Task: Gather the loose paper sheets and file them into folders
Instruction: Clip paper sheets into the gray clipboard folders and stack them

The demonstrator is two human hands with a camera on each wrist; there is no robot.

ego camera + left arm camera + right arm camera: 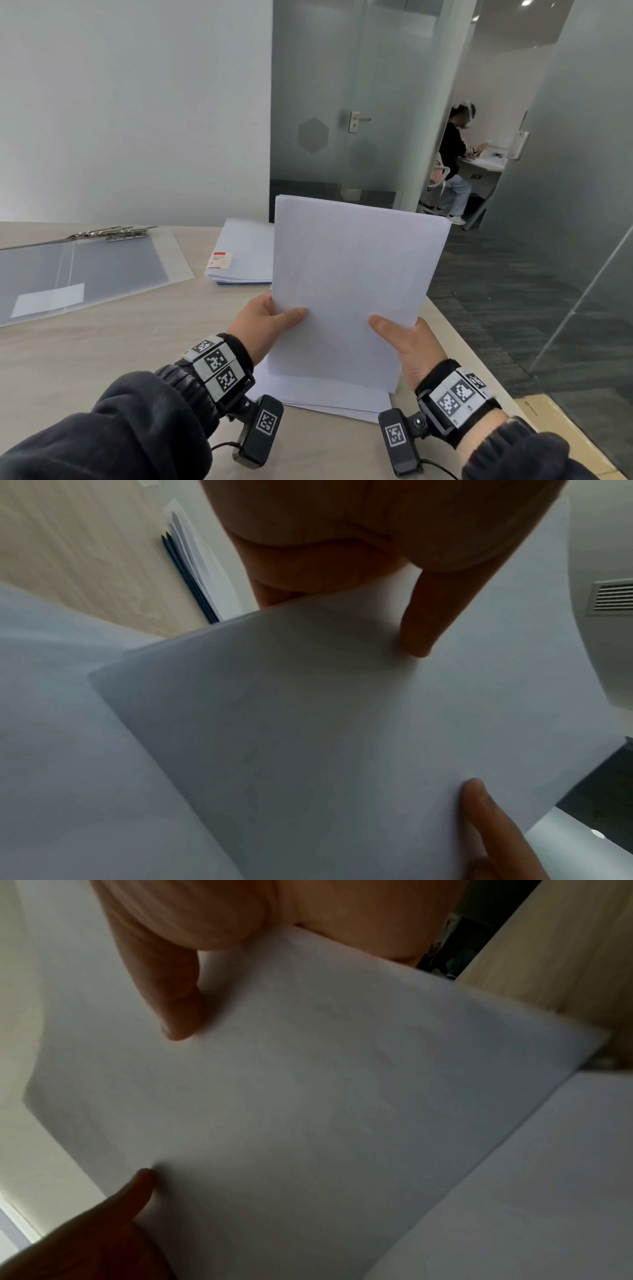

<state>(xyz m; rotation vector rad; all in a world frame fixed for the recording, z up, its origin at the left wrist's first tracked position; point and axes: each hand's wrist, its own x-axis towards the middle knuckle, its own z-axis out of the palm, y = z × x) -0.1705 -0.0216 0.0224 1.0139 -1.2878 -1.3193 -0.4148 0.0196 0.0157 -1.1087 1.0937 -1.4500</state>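
A stack of blank white paper sheets (349, 284) (308, 723) (308, 1096) is held upright above the wooden table (120, 342). My left hand (270, 320) (377, 561) grips its left edge, thumb on the front. My right hand (404, 339) (192, 947) grips the right edge the same way. More loose white sheets (325, 399) lie flat on the table under the raised stack. An open translucent folder (78, 270) with a metal clip (113, 232) lies at the far left. A pile of closed pale folders (243, 257) with a red-and-white label sits behind the stack.
The table's right edge (486, 370) runs diagonally beside my right wrist, with dark carpet (513, 291) beyond. Frosted glass partitions and a door (356, 120) stand behind. A person (452, 161) sits at a desk in the far room.
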